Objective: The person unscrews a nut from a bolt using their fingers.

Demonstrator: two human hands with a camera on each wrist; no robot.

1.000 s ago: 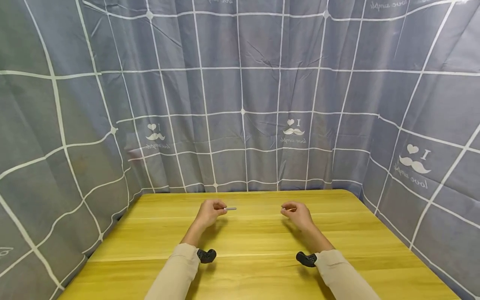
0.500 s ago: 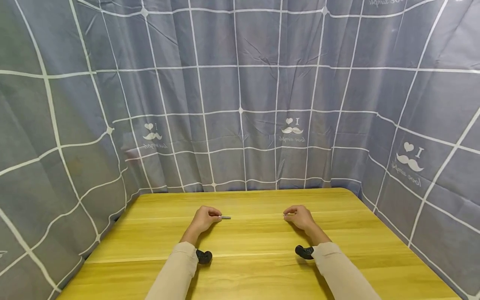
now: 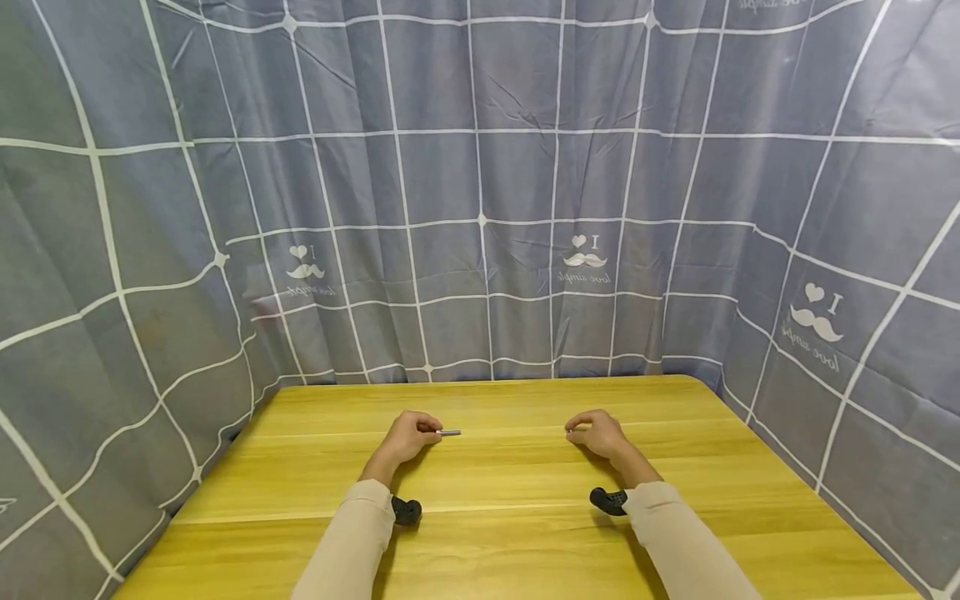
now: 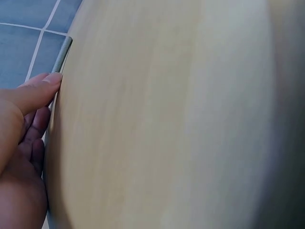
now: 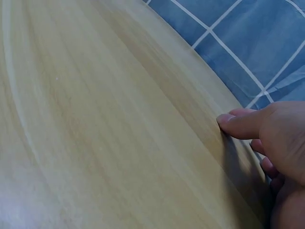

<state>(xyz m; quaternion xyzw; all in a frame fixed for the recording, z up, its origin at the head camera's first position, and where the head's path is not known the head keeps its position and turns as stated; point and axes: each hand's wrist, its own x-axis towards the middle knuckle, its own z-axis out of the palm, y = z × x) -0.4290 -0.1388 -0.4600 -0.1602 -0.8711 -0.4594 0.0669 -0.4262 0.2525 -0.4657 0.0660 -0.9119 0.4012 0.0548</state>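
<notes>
My left hand (image 3: 408, 437) pinches a grey metal bolt (image 3: 450, 432) between thumb and fingertips, low over the wooden table (image 3: 495, 533). In the left wrist view the bolt's threaded shank (image 4: 62, 53) points away from the fingertips; its other end is hidden in the hand. My right hand (image 3: 597, 434) is level with the left, a forearm's breadth or more to its right. Thumb and forefinger meet at a tiny pale piece (image 3: 568, 430), mostly covered by them; I cannot tell its kind. In the right wrist view the thumb (image 5: 243, 125) hides it.
Grey curtains (image 3: 525, 183) with white grid lines hang behind the table and along both sides. Black curved wrist mounts (image 3: 407, 511) stick out inward from the beige sleeves. The table's rounded far edge lies a little beyond both hands.
Both hands have come down closer to the tabletop, the left also shifting slightly left with the bolt. Over the last half second they stay almost still. The head view has shifted slightly.
</notes>
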